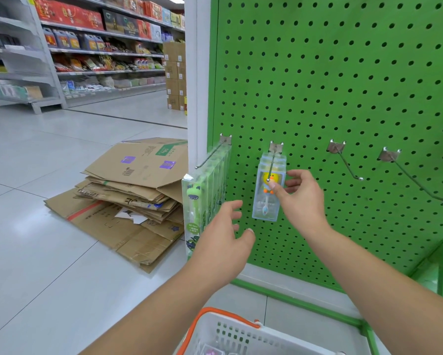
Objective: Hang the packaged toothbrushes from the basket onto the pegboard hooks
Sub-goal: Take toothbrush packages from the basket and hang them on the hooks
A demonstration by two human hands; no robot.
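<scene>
At the centre of the frame, on the second hook (271, 165) of the green pegboard (343, 85), hangs the duck toothbrush pack (266, 196), the front one of a few clear boxes there. It looks light, stiff and slick-walled, likely to swing on the wire and to dent if squeezed, so the side edges near the top seem the best place to take it. The right hand (298, 193) reaches in from lower right, wrist bent, its grip narrow with thumb and fingertips pinching the pack's right edge. The left hand (225, 231) hovers lower left of the pack, fingers spread and relaxed, holding nothing. Green packs (202, 198) fill the leftmost hook; the basket (243, 334) sits at bottom centre
</scene>
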